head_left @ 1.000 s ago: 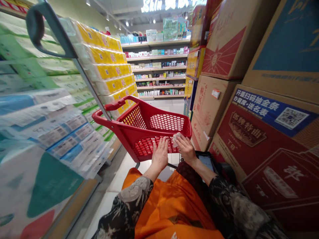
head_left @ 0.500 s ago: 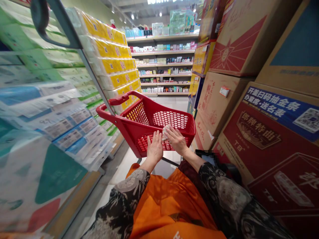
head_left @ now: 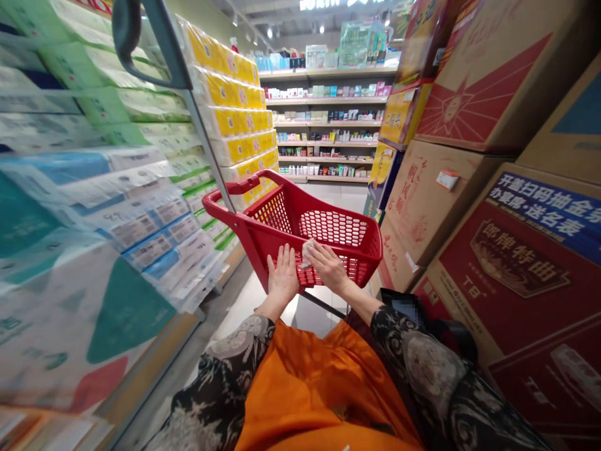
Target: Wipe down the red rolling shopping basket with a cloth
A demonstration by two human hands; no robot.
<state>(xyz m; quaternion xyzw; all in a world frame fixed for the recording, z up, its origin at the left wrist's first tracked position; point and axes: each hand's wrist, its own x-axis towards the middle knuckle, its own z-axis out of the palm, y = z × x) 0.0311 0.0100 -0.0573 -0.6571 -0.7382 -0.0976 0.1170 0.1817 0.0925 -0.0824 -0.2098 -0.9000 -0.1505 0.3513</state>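
Observation:
A red rolling shopping basket point(head_left: 263, 235) with honeycomb holes in its walls stands in front of me, its long grey pull handle point(head_left: 206, 138) raised at the left. My left hand point(head_left: 284, 275) lies open against the near side wall, fingers stretched out and pointing up. Just right of it, my right hand point(head_left: 330, 268) presses a small crumpled white cloth point(head_left: 307, 254) on the same wall near the rim. The cloth is partly hidden beneath the fingers, so whether it is cloth or tissue is hard to tell.
Wrapped paper packs point(head_left: 154, 232) are stacked close on the left, with yellow packs point(head_left: 235, 113) farther along. Large cardboard cartons point(head_left: 413, 194) rise on the right. Shelves of small goods point(head_left: 328, 100) span the back. A dark object point(head_left: 404, 304) sits low beside the cartons.
The whole scene has shifted slightly right in view. My left hand has slid a little left along the basket wall, widening the gap from my right hand, which still holds the cloth.

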